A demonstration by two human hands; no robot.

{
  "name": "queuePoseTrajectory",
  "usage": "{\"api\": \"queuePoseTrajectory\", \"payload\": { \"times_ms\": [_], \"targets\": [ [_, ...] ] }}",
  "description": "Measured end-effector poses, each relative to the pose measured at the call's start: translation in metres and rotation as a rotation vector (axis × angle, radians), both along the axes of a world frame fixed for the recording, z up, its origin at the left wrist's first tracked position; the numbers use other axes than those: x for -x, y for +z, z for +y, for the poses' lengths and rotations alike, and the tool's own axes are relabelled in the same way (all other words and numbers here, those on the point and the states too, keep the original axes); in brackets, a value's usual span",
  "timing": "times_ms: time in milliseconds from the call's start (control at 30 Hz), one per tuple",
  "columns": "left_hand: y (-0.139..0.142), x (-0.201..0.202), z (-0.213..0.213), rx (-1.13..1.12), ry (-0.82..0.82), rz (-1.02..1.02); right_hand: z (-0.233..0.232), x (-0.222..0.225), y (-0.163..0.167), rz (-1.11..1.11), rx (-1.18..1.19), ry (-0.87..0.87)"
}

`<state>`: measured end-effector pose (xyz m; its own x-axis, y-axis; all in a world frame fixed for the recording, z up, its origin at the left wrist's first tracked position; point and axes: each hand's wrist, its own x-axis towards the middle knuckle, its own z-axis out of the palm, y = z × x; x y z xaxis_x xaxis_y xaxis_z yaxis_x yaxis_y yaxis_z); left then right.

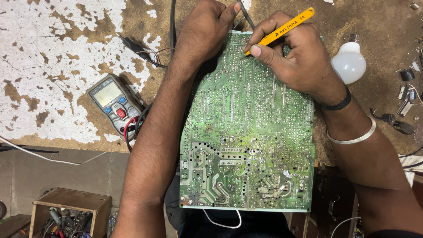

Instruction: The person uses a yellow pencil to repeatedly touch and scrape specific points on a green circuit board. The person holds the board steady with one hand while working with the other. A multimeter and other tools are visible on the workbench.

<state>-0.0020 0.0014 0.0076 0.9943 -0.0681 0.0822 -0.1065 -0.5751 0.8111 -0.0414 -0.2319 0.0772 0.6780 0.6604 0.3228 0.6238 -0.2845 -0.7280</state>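
Underneath, worn workbench (53, 53) with peeling paint.

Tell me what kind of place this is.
Most likely an electronics repair bench. A large green circuit board lies solder side up under both hands, a digital multimeter with leads sits on the worn, paint-flaked worktop, and loose chips and parts lie scattered by a white bulb.

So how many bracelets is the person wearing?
2, both on the right wrist: a black band nearest the right hand, and a silver bangle further up the arm. The left wrist looks bare.
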Motion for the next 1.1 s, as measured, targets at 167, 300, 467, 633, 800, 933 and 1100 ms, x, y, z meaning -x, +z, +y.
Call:
{"api": "queuePoseTrajectory", "payload": {
  "times_ms": [167, 300, 467, 633, 800, 933, 1100],
  "targets": [
    [0.0015, 0.001, 0.0, 0.012, 0.0, -0.019, 0.0002, 0.0003, 0.0003, 0.001, 0.006, -0.011],
    [0.003, 0.0007, -0.0002, 0.014, 0.003, 0.004, -0.0004, 0.0004, -0.0001, 0.008, 0.008, -0.016],
    [0.0051, 0.0017, -0.0003, 0.03, 0.003, 0.006, 0.0, 0.0001, -0.001, -0.01, -0.021, 0.001],
    [0.0065, 0.0024, 0.0, 0.026, 0.015, 0.016, -0.0004, 0.002, 0.0003, 0.015, 0.001, -0.029],
    [0.0039, 0.001, -0.0006, 0.006, 0.013, 0.006, 0.0, 0.0028, 0.0015, 0.009, 0.002, -0.031],
    [0.0002, 0.0011, -0.0005, 0.005, 0.009, -0.029, 0.0001, 0.0044, 0.0021, 0.038, 0.0, -0.043],
    [-0.0008, 0.0014, -0.0011, 0.005, 0.003, -0.037, 0.0004, 0.0049, 0.0029, 0.032, -0.001, -0.046]
  ]
}}
